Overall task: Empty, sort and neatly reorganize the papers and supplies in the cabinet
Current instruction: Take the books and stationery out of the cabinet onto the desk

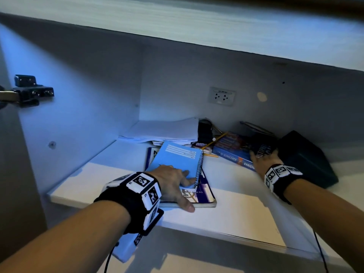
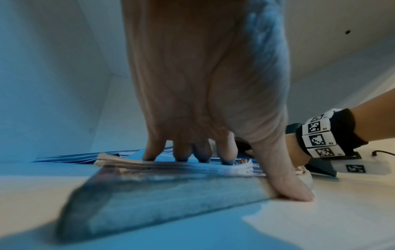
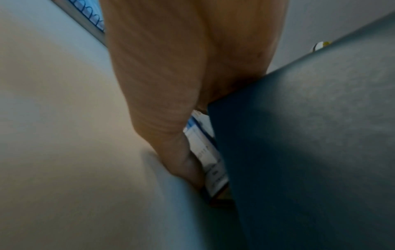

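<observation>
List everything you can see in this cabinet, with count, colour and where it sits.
Notebook: one, light blue, spiral-bound, top of the front-centre pile.
Workbook: one, purple and white, under the notebook at the shelf front.
Papers: one stack, white, back left.
Pencils: at least two, yellow, centre back.
Novel: one, blue with orange lettering, right of centre.
Box: one, dark teal, far right.
Socket: one, white, back wall.
Hinge: one, dark metal, left wall.
Shelf: one, white.
Left hand: resting on the notebook pile, thumb at its front edge.
Right hand: gripping a dark book beside the box.
</observation>
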